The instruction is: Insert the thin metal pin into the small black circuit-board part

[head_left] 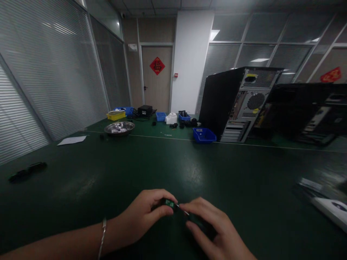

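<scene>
Between the thumb and fingers of my left hand (146, 213) is a small green circuit board (169, 203), held just above the green table. My right hand (210, 225) is closed around a screwdriver (186, 213) with a thin metal shaft and a dark handle. Its shaft points left, and the tip is at or very near the board's right edge; whether they touch I cannot tell. Most of the handle is hidden in my right palm. My left fingers cover part of the board.
A dark tool-like object (28, 170) lies at far left, near a white paper (72, 140). Behind are a metal bowl (119, 127), a blue bin (204, 135) and a black computer tower (222, 101). A white box (332, 211) lies at right on the green table (151, 162).
</scene>
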`<state>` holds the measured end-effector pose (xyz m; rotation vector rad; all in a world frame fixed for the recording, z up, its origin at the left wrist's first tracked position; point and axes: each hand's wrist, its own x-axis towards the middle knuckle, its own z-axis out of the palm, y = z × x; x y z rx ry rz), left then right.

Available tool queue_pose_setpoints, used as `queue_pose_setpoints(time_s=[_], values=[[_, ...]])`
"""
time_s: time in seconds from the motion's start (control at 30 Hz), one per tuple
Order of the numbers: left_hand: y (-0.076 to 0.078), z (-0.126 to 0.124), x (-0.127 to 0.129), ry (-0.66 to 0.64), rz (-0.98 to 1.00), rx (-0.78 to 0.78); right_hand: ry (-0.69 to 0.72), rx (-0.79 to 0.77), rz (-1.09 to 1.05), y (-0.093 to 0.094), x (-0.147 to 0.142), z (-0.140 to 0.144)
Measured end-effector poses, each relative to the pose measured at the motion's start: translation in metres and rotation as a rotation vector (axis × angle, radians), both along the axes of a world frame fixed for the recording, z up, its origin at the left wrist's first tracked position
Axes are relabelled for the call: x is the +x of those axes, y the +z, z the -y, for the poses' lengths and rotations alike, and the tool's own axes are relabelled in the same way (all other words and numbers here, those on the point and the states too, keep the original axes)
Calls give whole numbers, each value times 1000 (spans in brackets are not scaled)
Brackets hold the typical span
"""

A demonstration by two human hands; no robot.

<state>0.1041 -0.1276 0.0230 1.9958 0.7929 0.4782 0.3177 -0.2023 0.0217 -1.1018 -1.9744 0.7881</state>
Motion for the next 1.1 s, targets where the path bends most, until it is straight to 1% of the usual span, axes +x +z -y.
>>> queue_pose_setpoints(time_s=[0.1,0.2,0.37,0.53,0.67,0.73,0.87,0.93,1.1], values=[[-2,-2,0,16,51,-19,16,1,4,-2,2,-1],[-1,-1,0,5,76,10,18,1,13,-2,1,0],[4,2,0,-1,42,126,8,7,30,-2,0,-1],[3,2,0,7,18,118,32,45,34,-7,3,-6],[1,2,4,12,41,58,28,19,45,-8,4,-5],[-1,2,5,14,76,-3,21,32,47,-9,3,-5],[-5,4,7,41,191,-237,16,62,24,-11,1,-6],[-6,5,7,50,235,-315,14,80,5,-11,0,-7],[-2,9,8,65,275,-356,9,97,-21,-10,-3,-5]])
